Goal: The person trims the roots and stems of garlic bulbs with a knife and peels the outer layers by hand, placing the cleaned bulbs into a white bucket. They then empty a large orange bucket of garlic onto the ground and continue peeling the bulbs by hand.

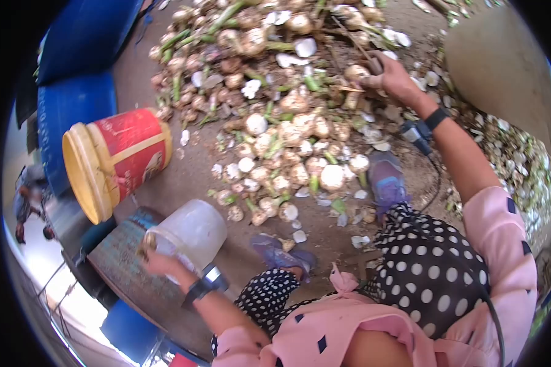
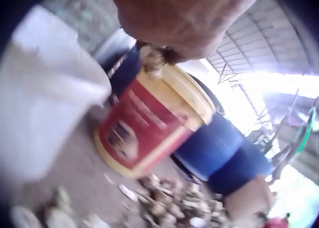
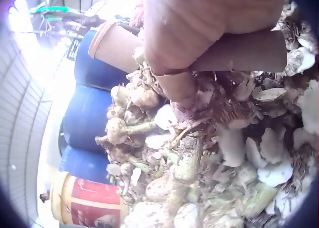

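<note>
My left hand (image 1: 162, 263) is over the mouth of a translucent white bucket (image 1: 196, 229), its fingers around a small brownish bulb (image 2: 152, 61) that shows best in the left wrist view. At the right of the bulb pile (image 1: 300, 128), my right hand (image 1: 398, 79) grips the brown handle (image 3: 244, 53) of a thin tool, whose long narrow part (image 1: 349, 33) points away over the pile. A pale bulb (image 1: 356, 72) lies by the right fingertips; whether they touch it I cannot tell. Dirty bulbs, green stems and white peelings make up the pile.
A red and yellow bucket (image 1: 134, 150) lies tipped at the left, beside blue barrels (image 1: 79, 122). The white bucket is by a worn board (image 1: 125, 251). My shoes (image 1: 387, 177) are at the pile's near edge. Peelings (image 1: 526, 165) cover the ground at the right; a person (image 1: 30, 192) is at far left.
</note>
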The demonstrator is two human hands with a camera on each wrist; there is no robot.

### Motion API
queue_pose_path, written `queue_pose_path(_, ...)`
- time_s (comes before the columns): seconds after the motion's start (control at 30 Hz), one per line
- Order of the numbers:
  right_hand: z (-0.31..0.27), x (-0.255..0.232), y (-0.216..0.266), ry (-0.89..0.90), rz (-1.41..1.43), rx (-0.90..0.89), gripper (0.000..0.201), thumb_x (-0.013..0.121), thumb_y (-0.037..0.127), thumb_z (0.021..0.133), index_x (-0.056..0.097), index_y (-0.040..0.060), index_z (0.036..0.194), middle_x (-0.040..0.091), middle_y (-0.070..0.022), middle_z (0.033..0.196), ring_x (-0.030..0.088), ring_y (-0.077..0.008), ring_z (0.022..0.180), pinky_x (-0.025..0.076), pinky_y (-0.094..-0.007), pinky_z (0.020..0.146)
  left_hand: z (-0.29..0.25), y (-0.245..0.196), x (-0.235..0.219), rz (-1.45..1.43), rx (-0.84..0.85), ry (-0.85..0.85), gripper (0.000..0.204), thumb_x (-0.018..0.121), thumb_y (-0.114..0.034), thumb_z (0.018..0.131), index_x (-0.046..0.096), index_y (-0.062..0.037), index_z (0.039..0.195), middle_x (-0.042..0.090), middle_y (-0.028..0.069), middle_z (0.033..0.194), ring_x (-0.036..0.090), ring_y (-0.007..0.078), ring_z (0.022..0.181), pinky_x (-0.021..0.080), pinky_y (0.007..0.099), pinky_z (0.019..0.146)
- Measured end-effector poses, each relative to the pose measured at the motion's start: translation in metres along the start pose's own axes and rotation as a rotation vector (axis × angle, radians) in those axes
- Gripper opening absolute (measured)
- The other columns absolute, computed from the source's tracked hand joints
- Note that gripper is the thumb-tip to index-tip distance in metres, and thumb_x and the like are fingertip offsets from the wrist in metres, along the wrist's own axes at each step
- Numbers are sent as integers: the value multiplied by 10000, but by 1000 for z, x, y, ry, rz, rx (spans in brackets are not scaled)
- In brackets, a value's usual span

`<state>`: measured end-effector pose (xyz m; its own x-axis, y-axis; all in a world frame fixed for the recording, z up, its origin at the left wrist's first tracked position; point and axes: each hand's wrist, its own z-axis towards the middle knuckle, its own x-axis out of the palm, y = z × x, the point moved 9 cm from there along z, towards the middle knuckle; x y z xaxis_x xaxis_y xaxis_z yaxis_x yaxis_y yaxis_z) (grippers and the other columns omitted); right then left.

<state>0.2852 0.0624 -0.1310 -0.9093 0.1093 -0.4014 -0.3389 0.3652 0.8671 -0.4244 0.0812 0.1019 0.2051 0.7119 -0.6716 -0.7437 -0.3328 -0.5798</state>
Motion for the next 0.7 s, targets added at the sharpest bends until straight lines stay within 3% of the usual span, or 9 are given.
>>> queue_pose_path(0.07, -14, -2, -1, 11, 241, 32, 660, 739, 183, 682, 475, -8, 1256, 580, -102, 1089, 554, -168, 945, 456, -278, 824, 10, 2, -23, 504, 218, 123, 412, 657, -28, 749, 590, 33, 1151, 617, 219, 1102, 622, 284, 953, 509, 361, 836)
queue_pose_path(0.17, -40, 12, 34, 129, 543, 52, 731, 708, 101, 657, 429, 2, 1325, 570, -135, 1132, 565, -192, 985, 472, -270, 868, -61, -100, -13, 132, 258, 72, 461, 617, 7, 756, 540, 35, 1209, 557, 201, 1208, 588, 296, 1019, 495, 389, 862)
queue_pose_path(0.2, -44, 20, 48, 168, 505, 23, 782, 737, 115, 650, 404, 8, 1350, 563, -167, 1162, 568, -230, 1048, 474, -312, 929, -113, -139, 18, -210, 85, 311, 476, 575, 15, 771, 509, 26, 1242, 538, 166, 1226, 565, 286, 1058, 448, 380, 927)
queue_pose_path(0.23, -52, 27, 70, 242, 412, -5, 810, 778, 165, 654, 396, 1, 1349, 547, -202, 1198, 553, -255, 1109, 460, -337, 964, -158, -165, 57, -314, 241, 717, 446, 545, -24, 806, 505, 6, 1250, 549, 129, 1211, 536, 252, 1105, 408, 361, 966)
queue_pose_path(0.33, -80, 42, 132, 317, 156, -231, 816, 788, 230, 667, 396, 28, 1353, 610, -180, 1108, 607, -267, 1022, 500, -362, 895, -325, -221, 116, -496, -220, 1458, 523, 615, -65, 814, 447, 44, 1297, 509, 136, 1285, 464, 227, 1210, 359, 348, 1020)
queue_pose_path(0.43, -110, 57, 163, 486, -122, -387, 833, 773, 243, 690, 356, 63, 1388, 651, -131, 1060, 649, -254, 916, 539, -370, 787, -402, -223, 135, -673, -651, 1886, 416, 661, 27, 743, 545, 61, 1141, 638, 143, 1057, 621, 216, 988, 498, 342, 874)
queue_pose_path(0.5, -107, 49, 151, 450, 210, -380, 761, 717, 279, 766, 348, 65, 1396, 648, -129, 1072, 652, -239, 898, 542, -320, 724, -407, -218, 144, -814, -642, 1838, 401, 651, 53, 736, 550, 54, 1124, 648, 130, 1024, 636, 212, 946, 513, 333, 845)
queue_pose_path(0.63, -85, 33, 56, 273, 787, 264, 456, 466, 362, 968, 439, 53, 1301, 640, -100, 919, 633, -108, 704, 495, -202, 517, -383, -203, 150, -983, -669, 1560, 403, 641, 111, 719, 557, 44, 1107, 655, 112, 1001, 642, 199, 926, 524, 330, 829)
queue_pose_path(0.7, -91, 49, 28, 359, 979, 351, 454, 573, 380, 913, 506, 55, 1223, 647, -41, 891, 615, -85, 694, 435, -165, 517, -376, -205, 158, -872, -393, 1548, 385, 671, 101, 706, 586, 29, 1075, 655, 104, 1010, 638, 181, 922, 518, 313, 828)
